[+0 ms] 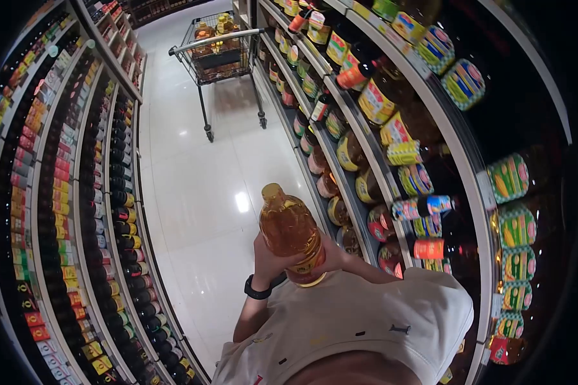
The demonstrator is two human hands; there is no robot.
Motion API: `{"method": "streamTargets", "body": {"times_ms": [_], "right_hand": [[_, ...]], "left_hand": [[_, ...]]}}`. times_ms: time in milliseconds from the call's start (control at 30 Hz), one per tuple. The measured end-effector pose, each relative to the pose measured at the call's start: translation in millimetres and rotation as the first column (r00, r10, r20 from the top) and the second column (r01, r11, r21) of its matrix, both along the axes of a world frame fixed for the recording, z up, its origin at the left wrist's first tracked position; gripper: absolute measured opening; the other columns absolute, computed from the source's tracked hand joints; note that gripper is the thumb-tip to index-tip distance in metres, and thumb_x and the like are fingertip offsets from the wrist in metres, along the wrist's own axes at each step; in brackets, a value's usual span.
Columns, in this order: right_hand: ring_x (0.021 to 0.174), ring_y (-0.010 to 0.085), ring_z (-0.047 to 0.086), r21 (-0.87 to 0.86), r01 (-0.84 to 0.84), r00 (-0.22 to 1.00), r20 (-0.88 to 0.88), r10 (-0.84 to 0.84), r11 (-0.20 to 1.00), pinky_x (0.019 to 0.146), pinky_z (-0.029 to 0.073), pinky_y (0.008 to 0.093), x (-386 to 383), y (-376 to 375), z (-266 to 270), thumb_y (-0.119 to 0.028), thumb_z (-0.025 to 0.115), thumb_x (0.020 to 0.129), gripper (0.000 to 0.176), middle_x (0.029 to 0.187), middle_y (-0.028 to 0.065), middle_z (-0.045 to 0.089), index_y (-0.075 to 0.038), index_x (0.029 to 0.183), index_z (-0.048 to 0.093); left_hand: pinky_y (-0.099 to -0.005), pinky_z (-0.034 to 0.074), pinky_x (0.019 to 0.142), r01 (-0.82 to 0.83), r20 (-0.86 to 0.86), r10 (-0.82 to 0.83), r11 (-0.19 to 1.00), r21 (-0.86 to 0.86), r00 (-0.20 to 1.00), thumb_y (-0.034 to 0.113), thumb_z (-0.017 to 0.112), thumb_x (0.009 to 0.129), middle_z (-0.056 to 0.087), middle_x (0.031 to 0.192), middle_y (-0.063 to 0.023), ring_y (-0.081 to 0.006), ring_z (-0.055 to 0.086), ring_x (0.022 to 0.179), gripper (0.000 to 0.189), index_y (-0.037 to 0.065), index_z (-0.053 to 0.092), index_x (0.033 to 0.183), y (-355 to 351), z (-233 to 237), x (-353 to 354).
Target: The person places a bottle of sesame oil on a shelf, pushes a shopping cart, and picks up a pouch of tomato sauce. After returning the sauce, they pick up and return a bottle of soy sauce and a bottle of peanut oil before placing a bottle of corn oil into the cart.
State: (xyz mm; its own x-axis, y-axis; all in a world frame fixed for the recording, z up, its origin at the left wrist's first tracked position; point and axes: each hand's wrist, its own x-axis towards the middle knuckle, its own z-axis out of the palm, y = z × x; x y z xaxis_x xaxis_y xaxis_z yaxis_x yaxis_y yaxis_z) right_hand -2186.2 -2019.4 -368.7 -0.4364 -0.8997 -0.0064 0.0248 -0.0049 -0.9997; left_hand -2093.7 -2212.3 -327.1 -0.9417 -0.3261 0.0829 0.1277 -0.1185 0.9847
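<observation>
A big clear bottle of amber cooking oil with a yellow cap is upright in front of my body. My left hand, with a dark band on its wrist, is closed around the bottle's near left side. On the opposite side my right hand grips it too, with its fingers partly hidden behind the bottle. A red and yellow label shows low on the bottle, partly covered by my fingers.
A shopping cart holding several oil bottles stands ahead in the aisle. Shelves of dark sauce bottles line the left. On the right, shelves carry large oil bottles and smaller bottles. The floor is shiny white tile.
</observation>
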Motion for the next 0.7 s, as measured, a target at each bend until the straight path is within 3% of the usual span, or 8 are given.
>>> {"method": "streamTargets", "body": {"times_ms": [200,267,300,467,533,567,633,700], "right_hand": [[0.133,0.0227,0.043,-0.135,-0.005,0.996,0.086,0.017,0.991,0.113,0.034,0.0376,-134,-120,-40,-0.026,0.094,0.059,0.116,0.14,0.0134,0.045,-0.003,0.148,0.023],[0.131,0.0229,0.045,-0.12,0.05,0.99,-0.128,-0.065,0.992,0.112,0.035,0.038,-191,-170,-39,-0.027,0.094,0.055,0.119,0.139,0.0129,0.046,-0.003,0.148,0.024],[0.13,0.0255,0.047,-0.166,0.065,0.997,-0.041,-0.073,0.984,0.111,0.037,0.0387,-218,-199,-35,-0.029,0.094,0.052,0.121,0.139,0.0143,0.048,-0.002,0.148,0.025],[0.134,0.0309,0.046,-0.156,-0.009,0.974,-0.225,-0.026,0.988,0.112,0.037,0.0393,-344,-315,35,-0.027,0.093,0.051,0.124,0.145,0.0181,0.044,-0.003,0.15,0.022],[0.136,0.0326,0.043,-0.186,-0.007,0.889,-0.45,-0.078,0.983,0.113,0.035,0.0408,-385,-355,73,-0.03,0.094,0.053,0.128,0.149,0.0204,0.039,-0.003,0.152,0.018],[0.136,0.0326,0.043,-0.185,-0.009,0.887,-0.455,-0.077,0.983,0.113,0.035,0.0408,-407,-376,81,-0.03,0.094,0.053,0.128,0.149,0.0204,0.039,-0.003,0.152,0.018],[0.138,0.0347,0.041,-0.481,-0.017,0.938,-0.311,-0.153,0.877,0.114,0.033,0.0434,-449,-416,94,-0.036,0.096,0.053,0.133,0.151,0.0231,0.034,-0.004,0.153,0.015],[0.138,0.0354,0.041,-0.476,-0.021,0.89,-0.409,-0.2,0.879,0.114,0.033,0.0442,-486,-454,124,-0.038,0.096,0.053,0.134,0.151,0.0239,0.034,-0.004,0.153,0.015]], "left_hand": [[-0.0342,0.052,0.093,0.048,-0.06,-0.053,0.995,-0.091,0.997,0.027,0.094,0.059,0.065,0.12,-0.0116,-0.0215,0.065,0.107,0.086,-0.002,0.051,0.128,-122,-26,-136],[-0.0342,0.052,0.094,0.053,-0.085,-0.068,0.984,-0.173,0.994,0.029,0.095,0.058,0.064,0.12,-0.0115,-0.0214,0.065,0.107,0.089,-0.002,0.05,0.128,-172,-13,-190],[-0.0342,0.052,0.094,0.02,-0.139,-0.054,0.972,-0.235,0.989,0.031,0.095,0.056,0.065,0.119,-0.0113,-0.0211,0.065,0.107,0.091,-0.002,0.05,0.128,-195,1,-219],[-0.0347,0.052,0.093,0.025,-0.203,-0.079,0.966,-0.259,0.976,0.036,0.096,0.053,0.065,0.117,-0.0133,-0.0219,0.066,0.104,0.097,-0.005,0.049,0.128,-304,63,-325],[-0.0351,0.052,0.094,-0.113,-0.273,0.003,0.914,-0.389,0.962,0.04,0.097,0.05,0.064,0.119,-0.0155,-0.0235,0.065,0.107,0.105,-0.007,0.048,0.131,-346,61,-357],[-0.036,0.052,0.094,-0.175,-0.347,0.042,0.915,-0.363,0.937,0.04,0.097,0.05,0.063,0.12,-0.0172,-0.0251,0.065,0.108,0.104,-0.008,0.05,0.129,-359,71,-379],[-0.037,0.052,0.094,-0.238,-0.421,0.085,0.915,-0.327,0.903,0.041,0.097,0.05,0.062,0.12,-0.0188,-0.0267,0.065,0.109,0.102,-0.009,0.053,0.128,-393,85,-423],[-0.0389,0.053,0.094,-0.32,-0.48,0.008,0.756,-0.572,0.877,0.043,0.096,0.051,0.061,0.122,-0.0226,-0.0314,0.065,0.109,0.094,-0.01,0.06,0.12,-438,84,-463]]}}
